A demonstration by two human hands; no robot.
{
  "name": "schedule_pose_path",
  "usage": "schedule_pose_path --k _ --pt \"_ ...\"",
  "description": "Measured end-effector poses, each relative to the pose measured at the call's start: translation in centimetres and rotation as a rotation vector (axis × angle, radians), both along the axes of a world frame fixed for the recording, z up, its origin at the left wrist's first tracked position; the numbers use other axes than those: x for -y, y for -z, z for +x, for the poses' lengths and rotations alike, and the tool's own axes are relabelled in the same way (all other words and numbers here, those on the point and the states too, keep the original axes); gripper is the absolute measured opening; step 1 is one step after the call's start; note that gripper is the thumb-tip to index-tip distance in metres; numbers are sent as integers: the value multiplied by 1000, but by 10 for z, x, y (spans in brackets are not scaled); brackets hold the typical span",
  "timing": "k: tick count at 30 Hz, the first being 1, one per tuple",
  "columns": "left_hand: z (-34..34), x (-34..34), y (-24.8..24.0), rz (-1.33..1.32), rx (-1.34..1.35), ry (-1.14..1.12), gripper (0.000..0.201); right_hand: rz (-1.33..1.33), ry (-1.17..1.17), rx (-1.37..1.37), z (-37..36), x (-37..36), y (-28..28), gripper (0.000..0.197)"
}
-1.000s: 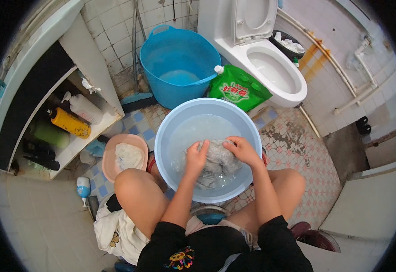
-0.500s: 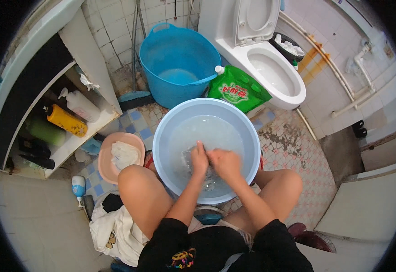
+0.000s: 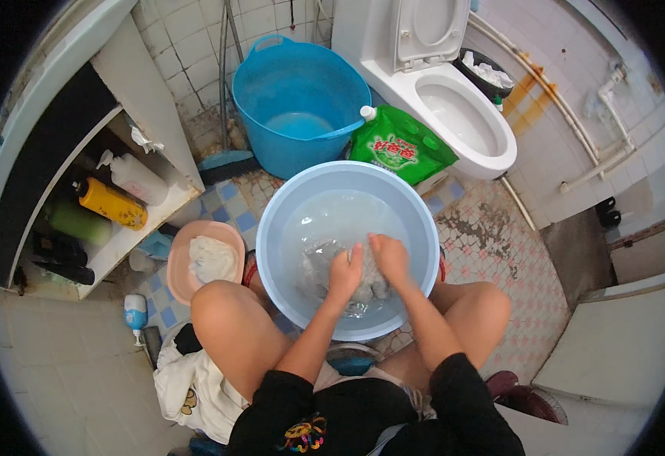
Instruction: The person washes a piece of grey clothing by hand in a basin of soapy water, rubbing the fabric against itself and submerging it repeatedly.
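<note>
A light blue basin (image 3: 271,251) of cloudy water stands between my knees. Greyish wet cloth (image 3: 319,267) lies partly under the water, its shape blurred by ripples. My left hand (image 3: 345,272) is over the middle of the basin, thumb up and fingers curled round a part of the cloth. Just to its right, my right hand (image 3: 390,258) is closed too, with cloth beneath it; the fingers of both hands are partly hidden. A small gap separates the two hands.
A large blue tub (image 3: 302,152) and a green detergent pouch (image 3: 401,144) stand beyond the basin, near the toilet (image 3: 499,159). At left are a pink basin (image 3: 180,277) with white cloth, a pump bottle (image 3: 135,311), white clothing (image 3: 195,387) and an open cabinet (image 3: 112,254).
My hands have moved slightly to the right and a little apart. More of the greyish cloth shows around them in the water.
</note>
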State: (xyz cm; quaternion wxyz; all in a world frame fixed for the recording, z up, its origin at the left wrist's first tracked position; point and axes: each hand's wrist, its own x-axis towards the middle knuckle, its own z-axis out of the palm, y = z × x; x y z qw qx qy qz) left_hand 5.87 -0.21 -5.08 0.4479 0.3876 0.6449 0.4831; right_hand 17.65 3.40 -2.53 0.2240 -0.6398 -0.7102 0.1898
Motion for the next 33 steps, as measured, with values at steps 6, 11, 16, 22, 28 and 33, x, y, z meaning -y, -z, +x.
schedule_pose_path --k 6,11,16,22,28,33 --pt "-29 11 25 210 -707 2 34 224 -244 443 -20 26 -3 35" --pt "-14 21 0 -102 -1078 347 38 -137 -302 601 -16 47 25 31" --pt "-22 10 -8 -168 -1063 159 28 -289 -247 679 -17 28 -13 27" --pt "-32 11 7 -101 -1034 318 29 -149 -116 494 3 17 -21 33" --pt "-38 18 -46 257 -442 493 22 -36 -365 88 5 12 -21 38" --pt "-59 10 -52 219 0 482 30 -208 -461 -394 37 -14 -4 21"
